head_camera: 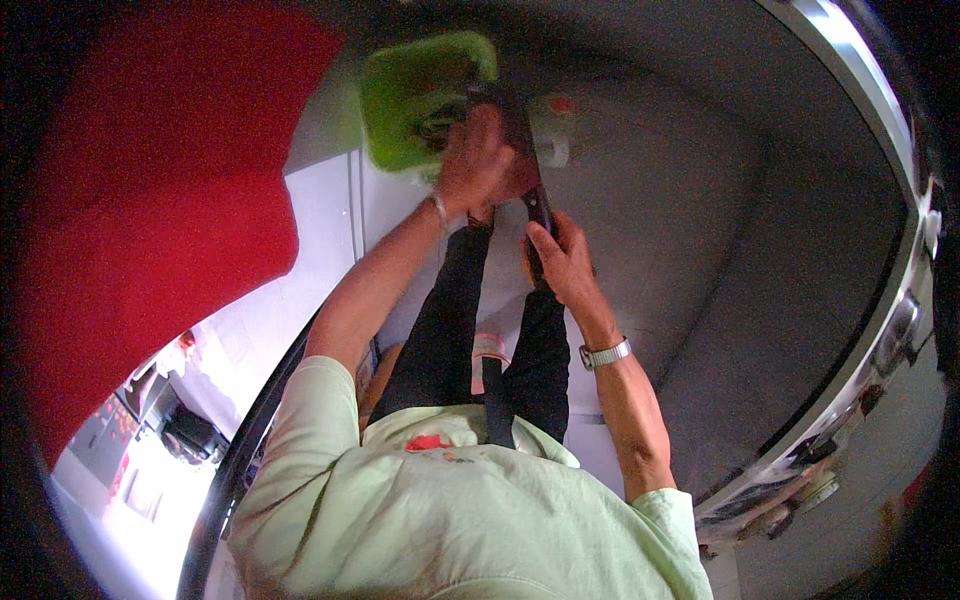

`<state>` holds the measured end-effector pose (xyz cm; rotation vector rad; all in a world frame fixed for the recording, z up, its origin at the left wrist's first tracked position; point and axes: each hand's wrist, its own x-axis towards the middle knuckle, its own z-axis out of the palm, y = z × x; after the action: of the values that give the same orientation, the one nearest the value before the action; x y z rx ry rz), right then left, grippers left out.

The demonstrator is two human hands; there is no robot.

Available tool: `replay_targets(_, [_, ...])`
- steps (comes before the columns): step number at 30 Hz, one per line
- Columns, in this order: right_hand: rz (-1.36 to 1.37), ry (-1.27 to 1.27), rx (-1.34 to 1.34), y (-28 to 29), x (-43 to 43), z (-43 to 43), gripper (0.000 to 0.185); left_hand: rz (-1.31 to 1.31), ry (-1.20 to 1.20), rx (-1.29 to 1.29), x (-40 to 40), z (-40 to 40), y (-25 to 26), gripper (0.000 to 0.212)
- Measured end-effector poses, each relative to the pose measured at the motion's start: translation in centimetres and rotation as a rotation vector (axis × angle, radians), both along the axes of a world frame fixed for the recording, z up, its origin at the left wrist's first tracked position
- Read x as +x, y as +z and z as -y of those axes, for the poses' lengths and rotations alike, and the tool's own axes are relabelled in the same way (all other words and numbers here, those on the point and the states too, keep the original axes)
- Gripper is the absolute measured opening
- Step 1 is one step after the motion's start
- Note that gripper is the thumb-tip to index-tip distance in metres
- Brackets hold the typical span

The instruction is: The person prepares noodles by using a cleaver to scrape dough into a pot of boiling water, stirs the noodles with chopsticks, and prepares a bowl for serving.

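My right hand [564, 259] is closed around the black handle [537, 214] of what looks like a broad-bladed knife or cleaver. Its wide dark blade [517, 131] points up and away from me. Blurred by motion, my left hand [476, 161] is at the blade's left side with fingers stretched out and thumb apart. Whether it touches the blade I cannot tell. Beyond and left of that hand is a green plastic basket [382, 112], also blurred. Some dark items [439, 127] are inside it, too unclear to name.
A whitish container [556, 150] with something red near it is right of the blade. Red cloth [172, 165] hangs at the left. A curved metal-edged rim [896, 142] runs along the right, with several small items beyond. Between my legs is a pinkish-white round object [489, 349].
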<state>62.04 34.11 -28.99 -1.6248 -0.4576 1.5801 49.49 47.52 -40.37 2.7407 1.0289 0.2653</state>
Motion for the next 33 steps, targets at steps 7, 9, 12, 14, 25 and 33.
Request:
replay_targets(7, [0.212,-0.17,-0.003,5.1,2.0,8.5,0.021,-0.006,0.069,-0.108,-0.5,1.0,5.1,0.06])
replay_targets(9, [0.436,0.044,-0.112,3.5,2.1,12.7,0.034,0.144,-0.191,-0.19,6.1,5.8,13.3,0.062])
replay_targets(12, [0.224,-0.036,0.191,10.3,3.7,16.4,0.024,0.072,-0.275,-0.069,7.8,9.0,13.9,0.068])
replay_targets(14, [0.361,-0.099,0.417,11.3,6.2,22.0,0.022,0.091,-0.14,-0.213,9.9,9.3,15.0,0.06])
replay_targets(25, [0.259,-0.994,0.123,19.4,11.8,51.6,0.02,-0.49,-0.736,-0.446,1.2,19.1,0.2,0.039])
replay_targets(33, [0.962,-1.481,-0.345,22.9,1.1,64.3,0.024,-0.739,-0.839,-0.595,23.8,26.3,2.0,0.035])
